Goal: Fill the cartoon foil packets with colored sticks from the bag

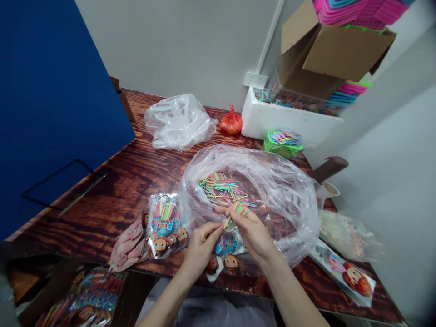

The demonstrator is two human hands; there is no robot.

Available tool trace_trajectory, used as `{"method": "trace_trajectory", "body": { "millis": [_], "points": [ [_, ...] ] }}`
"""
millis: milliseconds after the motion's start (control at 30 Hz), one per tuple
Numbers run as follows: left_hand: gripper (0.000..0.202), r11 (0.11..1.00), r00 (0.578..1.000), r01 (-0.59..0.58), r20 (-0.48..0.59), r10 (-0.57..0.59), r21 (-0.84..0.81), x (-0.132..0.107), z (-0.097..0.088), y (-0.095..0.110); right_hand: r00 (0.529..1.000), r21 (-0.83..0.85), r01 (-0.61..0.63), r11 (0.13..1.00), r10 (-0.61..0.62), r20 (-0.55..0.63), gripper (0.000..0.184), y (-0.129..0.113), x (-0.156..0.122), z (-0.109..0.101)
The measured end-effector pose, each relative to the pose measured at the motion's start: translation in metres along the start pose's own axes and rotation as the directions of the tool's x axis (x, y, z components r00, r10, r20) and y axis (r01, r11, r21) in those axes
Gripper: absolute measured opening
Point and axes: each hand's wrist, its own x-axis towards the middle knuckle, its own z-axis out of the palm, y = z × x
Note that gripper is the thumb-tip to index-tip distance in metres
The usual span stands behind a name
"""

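My right hand (254,234) is closed on a small bundle of coloured sticks (236,212), held over the near rim of a large clear plastic bag (293,195). My left hand (200,245) pinches the lower end of the same bundle. Under both hands lies a small printed packet (227,256) with a cartoon face. Inside the big bag lies a loose heap of coloured sticks (221,187). To the left of my hands, filled packets (165,225) of sticks lie in a small pile on the wooden table (112,195).
A crumpled clear bag (179,121), an orange bag (231,123), a white foam box (289,120) and a green basket (283,144) stand at the back. A cardboard box (327,50) hangs above. Printed cards (347,272) lie right; a pink cloth (131,245) left; more packets (85,299) below the table edge.
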Motion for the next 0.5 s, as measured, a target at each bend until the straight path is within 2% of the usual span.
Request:
{"method": "trace_trajectory", "body": {
  "millis": [33, 100, 200, 300, 500],
  "points": [
    [0.028, 1.000, 1.000, -0.007, -0.008, 0.007, 0.001, 0.000, -0.001, 0.001, 0.999, -0.030, 0.000, 1.000, 0.001, 0.036, 0.019, -0.001, -0.001, 0.002],
    [0.027, 1.000, 0.999, -0.007, -0.044, 0.007, -0.008, 0.000, -0.003, 0.001, 0.999, 0.010, 0.012, 1.000, -0.013, 0.048, 0.018, -0.002, -0.002, 0.006],
    [0.025, 0.999, 0.995, 0.013, -0.100, -0.017, -0.039, 0.000, -0.006, -0.002, 0.999, 0.202, 0.044, 0.978, -0.037, -0.039, 0.017, -0.004, -0.001, 0.011],
    [0.026, 0.996, 0.993, 0.040, -0.103, -0.049, -0.081, -0.001, -0.009, -0.007, 0.993, 0.314, 0.047, 0.948, -0.010, -0.119, 0.015, -0.004, 0.003, 0.012],
    [0.028, 0.985, 0.993, 0.083, -0.065, -0.094, -0.151, -0.003, -0.009, -0.009, 0.979, 0.323, 0.046, 0.945, 0.022, -0.205, 0.017, -0.001, 0.004, 0.012]
  ]
}}
